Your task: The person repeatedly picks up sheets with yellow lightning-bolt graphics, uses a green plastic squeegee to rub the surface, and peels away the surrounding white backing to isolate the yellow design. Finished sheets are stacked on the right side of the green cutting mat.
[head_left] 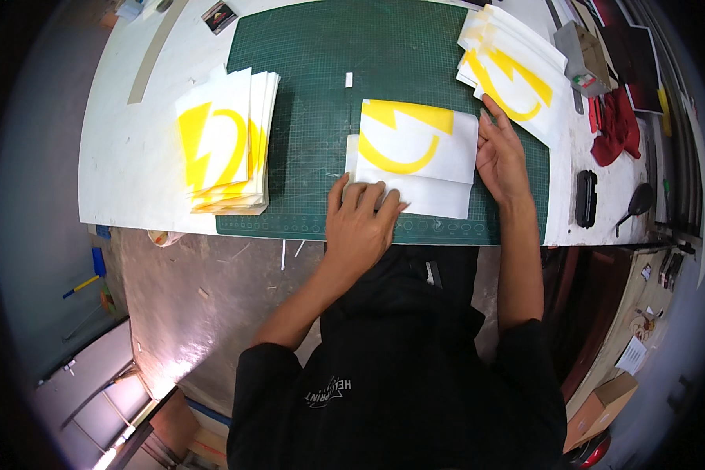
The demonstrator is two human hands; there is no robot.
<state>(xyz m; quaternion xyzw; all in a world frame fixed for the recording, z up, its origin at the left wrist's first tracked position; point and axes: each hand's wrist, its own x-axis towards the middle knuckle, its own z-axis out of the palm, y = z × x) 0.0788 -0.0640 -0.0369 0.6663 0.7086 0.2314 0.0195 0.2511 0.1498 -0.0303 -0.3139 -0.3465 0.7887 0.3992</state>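
White table [117,172], overlaid with a green gridded cutting mat [305,47]. Laid on the mat: one folded yellow-and-white sheet [415,145]; one small white piece [348,79]. Placed across its left edge: a stack of printed sheets [211,149]. Placed at far right: a second stack [509,70] (loosely fanned). Set on the tabletop, right: box [586,59], red cloth [623,129], black case [586,198]; far left: small dark box [218,17], grey strip [157,51].
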